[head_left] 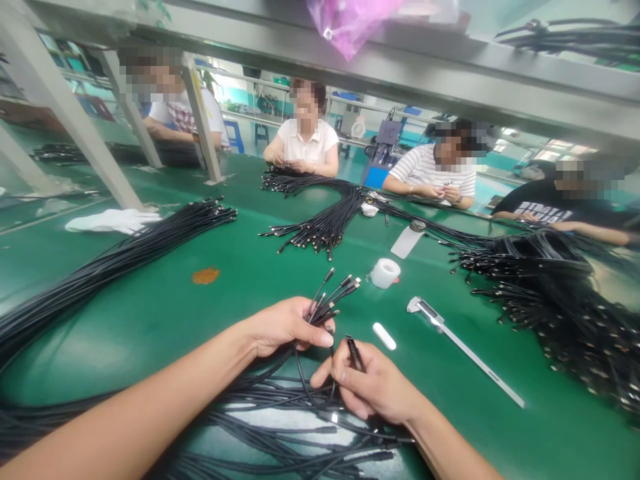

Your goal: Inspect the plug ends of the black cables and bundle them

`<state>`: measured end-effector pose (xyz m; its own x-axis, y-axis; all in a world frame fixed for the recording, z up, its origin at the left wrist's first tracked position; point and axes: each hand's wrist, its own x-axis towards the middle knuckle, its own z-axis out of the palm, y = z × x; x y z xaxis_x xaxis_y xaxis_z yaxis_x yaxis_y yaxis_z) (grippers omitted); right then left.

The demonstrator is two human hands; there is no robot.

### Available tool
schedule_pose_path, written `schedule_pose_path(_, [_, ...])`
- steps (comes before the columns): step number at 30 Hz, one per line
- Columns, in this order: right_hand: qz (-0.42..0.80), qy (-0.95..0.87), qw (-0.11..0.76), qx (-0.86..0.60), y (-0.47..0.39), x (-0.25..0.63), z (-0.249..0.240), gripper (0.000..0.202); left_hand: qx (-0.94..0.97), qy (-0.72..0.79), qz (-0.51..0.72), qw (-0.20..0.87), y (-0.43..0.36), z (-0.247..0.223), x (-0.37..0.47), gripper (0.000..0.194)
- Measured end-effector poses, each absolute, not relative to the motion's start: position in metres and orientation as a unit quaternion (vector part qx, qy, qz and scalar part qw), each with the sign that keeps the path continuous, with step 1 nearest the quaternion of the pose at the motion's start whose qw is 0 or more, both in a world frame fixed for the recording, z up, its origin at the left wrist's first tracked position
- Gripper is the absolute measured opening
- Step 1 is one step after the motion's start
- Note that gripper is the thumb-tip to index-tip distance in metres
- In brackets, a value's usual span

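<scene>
My left hand (pixel 295 327) is closed around a small bunch of black USB cables (pixel 327 303), with the plug ends fanned out above the fingers. One cable hangs from this bunch in front of my right hand (pixel 373 383). That hand is closed on a small black tool with a ridged body (pixel 355 353); its exact kind cannot be made out. Its fingertips are close to the hanging cable, but whether they touch it is unclear. Below both hands, more black cables (pixel 280 427) lie loosely on the green table (pixel 250 293), plugs pointing right.
A cable bundle (pixel 150 243) and a white glove (pixel 113 220) lie left. Ahead are a tape roll (pixel 385 273), a white oval piece (pixel 384 336) and a caliper (pixel 465 350). Cable piles (pixel 565 287) cover the right. Several co-workers sit opposite, under an overhead shelf (pixel 425 80).
</scene>
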<state>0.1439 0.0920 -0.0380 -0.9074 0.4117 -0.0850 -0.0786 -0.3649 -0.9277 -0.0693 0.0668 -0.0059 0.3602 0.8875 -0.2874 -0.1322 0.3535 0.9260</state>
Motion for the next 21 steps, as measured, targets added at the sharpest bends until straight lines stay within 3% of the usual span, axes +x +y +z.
schedule_pose_path(21, [0.781,-0.567,0.160,-0.205,0.0895,0.1390,-0.0344,0.041,0.464,0.428,0.367,0.684,0.0658,-0.0027,-0.0693,0.031])
